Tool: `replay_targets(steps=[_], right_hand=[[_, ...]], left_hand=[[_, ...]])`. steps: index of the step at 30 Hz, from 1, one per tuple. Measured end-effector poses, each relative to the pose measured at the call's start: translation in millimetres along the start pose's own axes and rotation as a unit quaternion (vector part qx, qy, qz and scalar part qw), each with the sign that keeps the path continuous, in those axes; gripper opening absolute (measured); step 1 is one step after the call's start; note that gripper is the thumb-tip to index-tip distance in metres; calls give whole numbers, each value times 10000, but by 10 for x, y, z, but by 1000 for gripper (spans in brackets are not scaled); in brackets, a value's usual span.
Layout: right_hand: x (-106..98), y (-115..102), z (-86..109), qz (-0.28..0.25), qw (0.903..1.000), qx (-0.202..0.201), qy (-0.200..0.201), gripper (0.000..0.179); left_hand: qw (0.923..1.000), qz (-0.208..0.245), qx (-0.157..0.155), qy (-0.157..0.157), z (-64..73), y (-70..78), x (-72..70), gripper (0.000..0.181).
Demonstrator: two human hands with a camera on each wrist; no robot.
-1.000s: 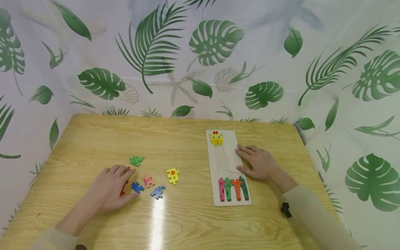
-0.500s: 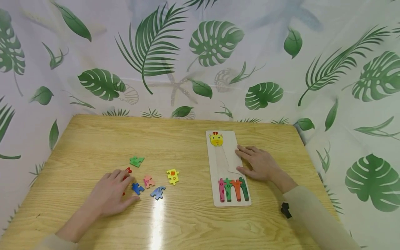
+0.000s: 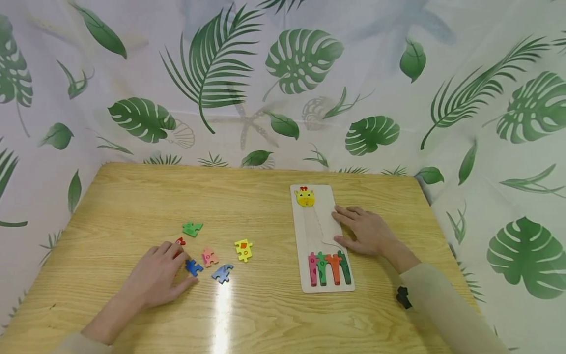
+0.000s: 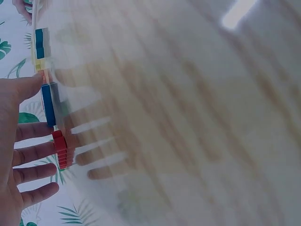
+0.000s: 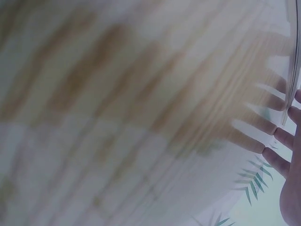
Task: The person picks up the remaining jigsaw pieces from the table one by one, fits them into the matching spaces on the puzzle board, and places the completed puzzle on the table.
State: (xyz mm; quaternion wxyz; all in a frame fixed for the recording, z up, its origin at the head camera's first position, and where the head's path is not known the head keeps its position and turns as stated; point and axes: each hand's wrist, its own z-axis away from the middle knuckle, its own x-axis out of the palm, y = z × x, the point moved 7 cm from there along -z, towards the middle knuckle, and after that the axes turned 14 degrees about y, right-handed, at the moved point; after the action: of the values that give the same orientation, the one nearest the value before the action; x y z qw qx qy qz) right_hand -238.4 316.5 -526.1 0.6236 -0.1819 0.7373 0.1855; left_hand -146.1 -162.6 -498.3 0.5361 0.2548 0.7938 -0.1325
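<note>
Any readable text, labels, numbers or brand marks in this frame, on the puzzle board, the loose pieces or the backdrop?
None can be read.
Puzzle board: a giraffe face and coloured legs, no lettering.
Yellow piece, pink piece and red piece: small marks, too small to tell whether they are numbers.
Backdrop: leaf, shell and starfish print only.
Both wrist views: too blurred to show any text.

I can read no words, brands or numbers in any of my three views. The puzzle board (image 3: pixel 321 239) by the right hand carries only a pictured giraffe face, and the loose coloured puzzle pieces (image 3: pixel 243 249) on the wooden table (image 3: pixel 274 314) show small marks too tiny for me to make out. Both wrist views are blurred.
</note>
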Motion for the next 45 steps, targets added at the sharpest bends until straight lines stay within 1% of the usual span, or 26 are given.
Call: replay_targets(steps=[4,7,14,22,27,31,34,38,42,45], right_hand=[[3,-1,-1,-19,10000,-13,-4,78],[15,1,-1,-3,10000,-20,-21,78],[43,5,1,79,10000,-53,-17,78],[30,-5,6,24,10000,-82,37,78],[26,-9,8,38,9999,-110,74,77],[20,-12,11,24,9999,-96,77,77],[9,-15,14,16,9999,-97,106,77],[-7,-16,14,27,9998,-118,143,77],[-15,-13,9,34,9998,-107,133,77],[-9,-7,4,54,9999,-101,119,77]], left_hand=[[9999,-43,72,122,3,10,2,47],[9998,-94,119,136,5,14,10,46],[9998,-79,173,77,8,25,27,42],[9997,-171,193,18,24,38,8,38],[9997,-105,237,43,40,46,-5,36],[9997,-7,249,-1,48,62,3,38],[9996,86,246,-110,48,77,22,40],[9992,113,328,-185,47,97,40,42],[9989,19,438,-150,41,102,44,44],[9990,1,442,-85,38,99,33,45]])
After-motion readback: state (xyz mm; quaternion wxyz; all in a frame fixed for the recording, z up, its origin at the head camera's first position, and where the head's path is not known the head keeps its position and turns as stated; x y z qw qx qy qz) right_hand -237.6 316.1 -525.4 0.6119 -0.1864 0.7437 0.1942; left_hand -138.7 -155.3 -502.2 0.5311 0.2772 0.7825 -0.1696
